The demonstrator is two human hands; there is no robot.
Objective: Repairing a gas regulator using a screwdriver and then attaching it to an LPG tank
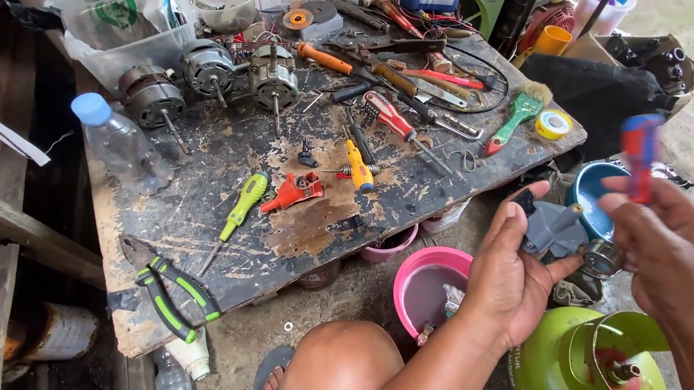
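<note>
My left hand (504, 268) grips a small grey plastic and metal part (559, 234), a fan motor piece by the look of it, held low at the right of the worktable. My right hand (665, 238) holds a screwdriver with a red and blue handle (641, 154), handle upward, its tip down near the grey part. Both hands hover above a green gas cylinder (557, 364) and beside a pink bucket (429, 287). My bare knee (335, 375) and a sandalled foot show below.
A worn dark worktable (191, 233) carries three electric motors (210, 70), green-handled pliers (171, 294), a green screwdriver (240, 207), several other screwdrivers, a clear plastic bottle (119, 144) and a yellow tape roll (552, 124). A blue bowl (591, 185) sits by the hands.
</note>
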